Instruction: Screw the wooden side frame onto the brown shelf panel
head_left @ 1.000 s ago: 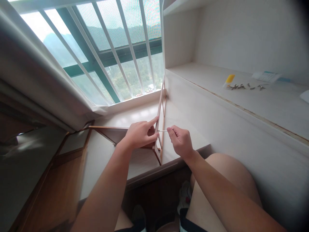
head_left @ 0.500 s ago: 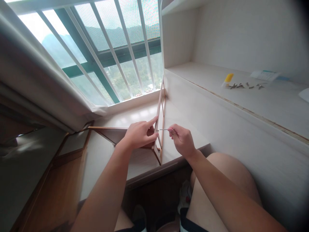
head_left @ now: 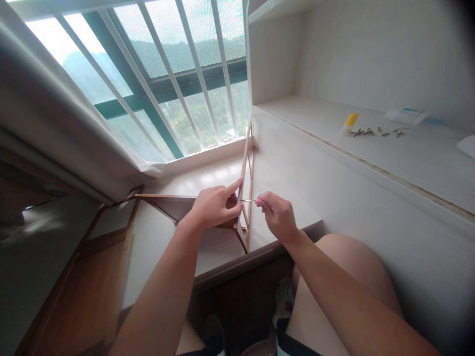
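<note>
My left hand grips the brown wooden frame at its upright edge, thumb and forefinger spread along the edge and the other fingers behind it. This frame stands on the white ledge, joined to a wooden panel that runs off to the left. Level with my left thumb, my right hand is closed on a thin metal tool, which looks like a hex key. The tool points left, its tip against the frame's edge. My fingers hide its grip end, and any screw at the tip is too small to make out.
On the white shelf to the right lie several small screws, a yellow-capped clear container and a plastic packet. A barred window is ahead, a curtain at left. The ledge ends before my knees.
My right hand has shifted slightly left and its grip has turned a little around the tool. My left hand and the wooden frame stay where they were.
</note>
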The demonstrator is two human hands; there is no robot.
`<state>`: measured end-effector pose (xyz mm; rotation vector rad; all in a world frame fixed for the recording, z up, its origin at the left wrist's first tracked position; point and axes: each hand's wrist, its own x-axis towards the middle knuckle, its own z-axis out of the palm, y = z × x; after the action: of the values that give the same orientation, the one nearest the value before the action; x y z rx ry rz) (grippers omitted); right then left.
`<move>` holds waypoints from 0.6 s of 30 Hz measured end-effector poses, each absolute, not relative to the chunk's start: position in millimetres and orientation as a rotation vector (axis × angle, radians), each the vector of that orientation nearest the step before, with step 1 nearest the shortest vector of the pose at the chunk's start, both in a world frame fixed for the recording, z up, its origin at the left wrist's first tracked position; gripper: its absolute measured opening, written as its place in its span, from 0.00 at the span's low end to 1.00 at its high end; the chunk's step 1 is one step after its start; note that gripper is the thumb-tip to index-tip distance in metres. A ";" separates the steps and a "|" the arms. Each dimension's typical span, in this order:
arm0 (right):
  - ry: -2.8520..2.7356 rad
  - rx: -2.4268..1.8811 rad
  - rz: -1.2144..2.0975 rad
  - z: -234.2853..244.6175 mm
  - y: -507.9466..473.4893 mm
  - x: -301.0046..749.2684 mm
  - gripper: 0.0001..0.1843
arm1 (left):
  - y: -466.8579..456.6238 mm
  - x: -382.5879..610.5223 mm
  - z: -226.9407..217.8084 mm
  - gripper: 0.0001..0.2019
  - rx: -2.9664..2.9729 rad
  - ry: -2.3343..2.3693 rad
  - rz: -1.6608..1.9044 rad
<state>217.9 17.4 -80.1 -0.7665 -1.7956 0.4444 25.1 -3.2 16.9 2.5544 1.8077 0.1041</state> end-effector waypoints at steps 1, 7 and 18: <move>-1.787 -0.758 0.439 -80.7 17.8 217.4 0.10 | -3.1 24.9 16.7 0.34 2.557 1.808 0.105; -1.761 -0.737 0.424 -82.9 17.2 215.2 0.10 | -2.0 22.6 14.9 0.34 2.579 1.791 0.120; -1.778 -0.733 0.467 -83.0 20.2 216.4 0.11 | -1.4 21.9 14.4 0.34 2.577 1.772 0.117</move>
<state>216.4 20.2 -83.0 -0.7332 -1.7776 0.4667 21.9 -1.4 14.4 2.5771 1.7725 0.1171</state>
